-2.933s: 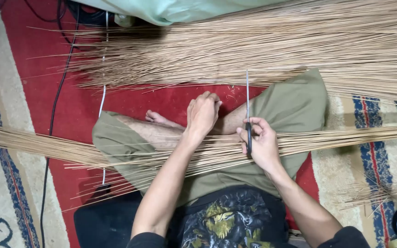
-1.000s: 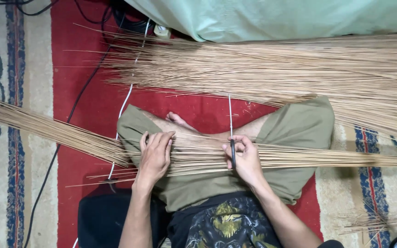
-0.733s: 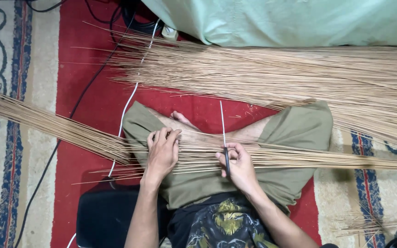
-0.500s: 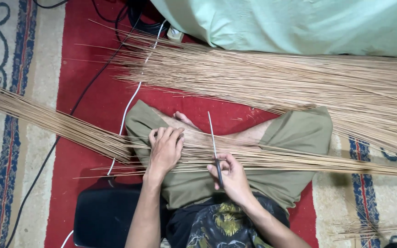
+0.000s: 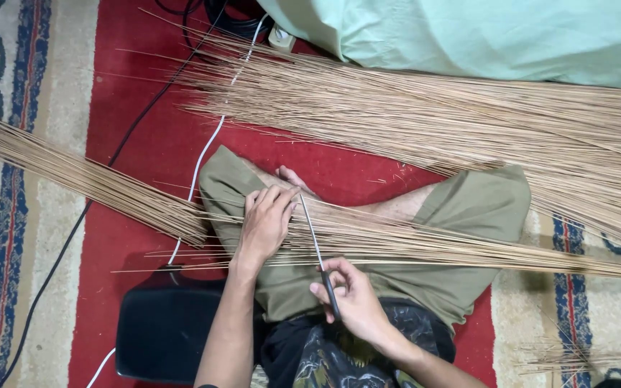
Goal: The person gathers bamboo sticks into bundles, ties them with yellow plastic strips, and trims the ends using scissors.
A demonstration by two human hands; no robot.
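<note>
Right hand has drawn back toward the body, gripping knife; left hand presses flat on sticks. Light, springy, brittle; grasp bundled.

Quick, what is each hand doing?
Left hand: open, flat on thin tan sticks.
Right hand: shut on thin dark-handled knife.

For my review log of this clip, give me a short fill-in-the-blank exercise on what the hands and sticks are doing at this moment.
1. The right hand grips a thin knife by its dark ____.
2. The left hand lies palm-down on the bundle of thin sticks that crosses the person's ____.
3. The floor under the person is covered by a ____ carpet.
4. A ____ cable runs up the carpet beside a black one.

Missing words: handle; lap; red; white
</note>
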